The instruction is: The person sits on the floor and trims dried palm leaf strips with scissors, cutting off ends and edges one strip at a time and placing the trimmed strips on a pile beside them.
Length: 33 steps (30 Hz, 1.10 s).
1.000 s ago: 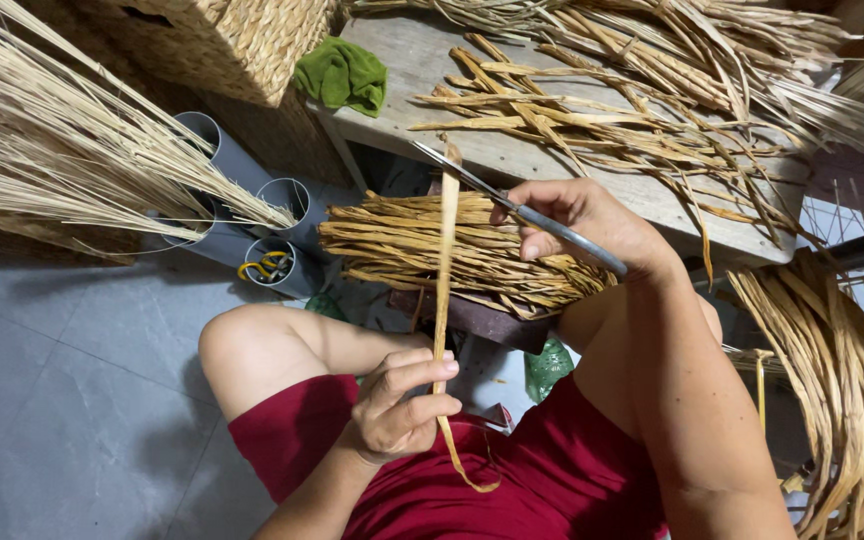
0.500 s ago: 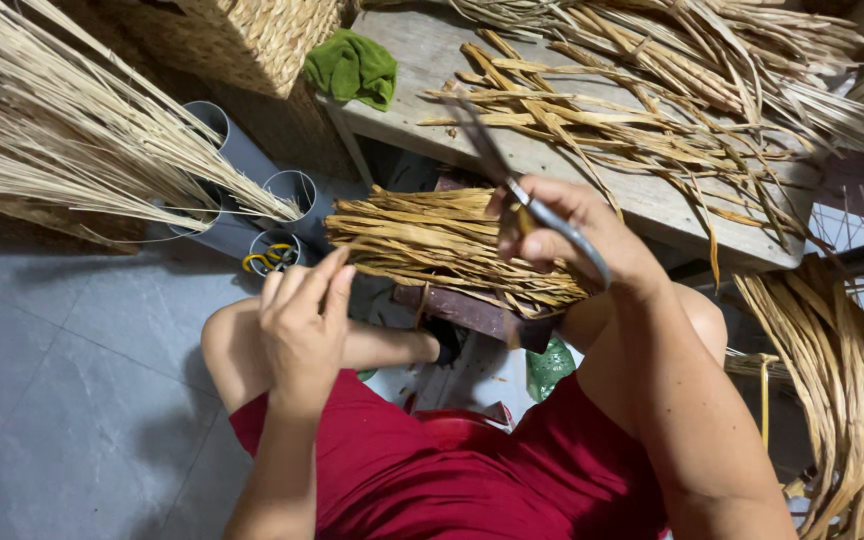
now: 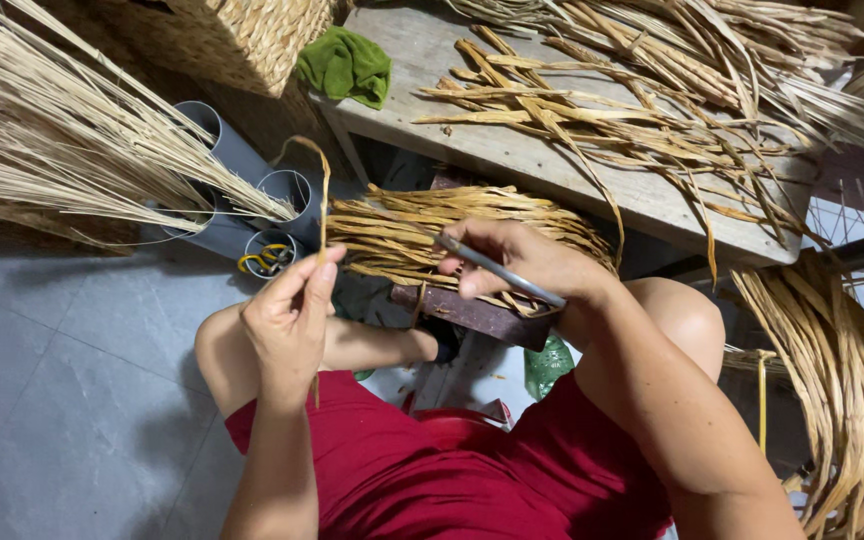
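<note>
Left hand (image 3: 292, 320) grip pinched on a thin dried strip (image 3: 324, 210), centre-left of frame, rising and curling over. Right hand (image 3: 522, 262) grip closed round a slim metal blade (image 3: 500, 270), centre, above the fibre bundle (image 3: 432, 235). Risk: strip likely snaps if bent sharply; blade sits close to fingers. Blade tip hidden; strip's lower end hard to see.

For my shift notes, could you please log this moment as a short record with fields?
left hand: pinches a thin dried fibre strip, held upright
right hand: grips a slim metal tool
in front of hands: pile of dried strips on a dark block
bench: loose dried leaves, green cloth
left side: grey tubes holding pale straw
</note>
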Tool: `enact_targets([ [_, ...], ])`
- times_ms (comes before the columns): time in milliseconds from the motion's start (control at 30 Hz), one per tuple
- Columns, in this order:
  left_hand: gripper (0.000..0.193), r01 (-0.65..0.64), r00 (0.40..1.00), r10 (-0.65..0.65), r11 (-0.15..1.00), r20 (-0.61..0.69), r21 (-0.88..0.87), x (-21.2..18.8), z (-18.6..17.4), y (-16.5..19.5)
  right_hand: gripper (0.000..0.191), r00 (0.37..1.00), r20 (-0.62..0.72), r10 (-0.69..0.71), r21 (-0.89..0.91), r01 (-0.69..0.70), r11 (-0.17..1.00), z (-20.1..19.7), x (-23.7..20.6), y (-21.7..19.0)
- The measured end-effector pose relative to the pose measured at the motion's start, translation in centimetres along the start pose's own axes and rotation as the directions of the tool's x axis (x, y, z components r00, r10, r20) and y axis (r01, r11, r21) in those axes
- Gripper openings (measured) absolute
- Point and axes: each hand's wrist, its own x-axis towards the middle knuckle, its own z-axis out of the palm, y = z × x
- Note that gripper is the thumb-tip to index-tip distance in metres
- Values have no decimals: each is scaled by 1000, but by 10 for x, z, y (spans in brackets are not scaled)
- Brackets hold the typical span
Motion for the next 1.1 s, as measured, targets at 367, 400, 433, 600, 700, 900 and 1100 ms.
enact_targets([
  [367,28,58,976,-57,998,211,1,-17,-1,-3,60,999,31,25,16,-25,1000,1,-4,9],
  [400,28,51,968,-48,999,247,-8,-19,0,-3,60,1000,-2,-4,60,4,998,3,-3,9],
  [433,28,45,964,-46,999,261,11,-20,0,-3,60,999,-35,-33,102,36,994,4,-3,9],
  [600,27,87,962,-99,994,256,58,-24,-1,-5,65,952,-295,77,130,-40,991,5,-5,10],
  [700,27,160,957,-172,985,233,73,-25,-5,-9,64,925,-380,26,73,2,997,1,-3,13],
  [900,27,133,960,-143,989,240,58,-20,-13,-20,64,817,-566,-108,-249,-45,967,-6,-5,11],
  [1100,27,100,963,-129,986,235,132,-20,-22,-28,67,764,-630,-137,-251,-34,967,-7,-7,4],
])
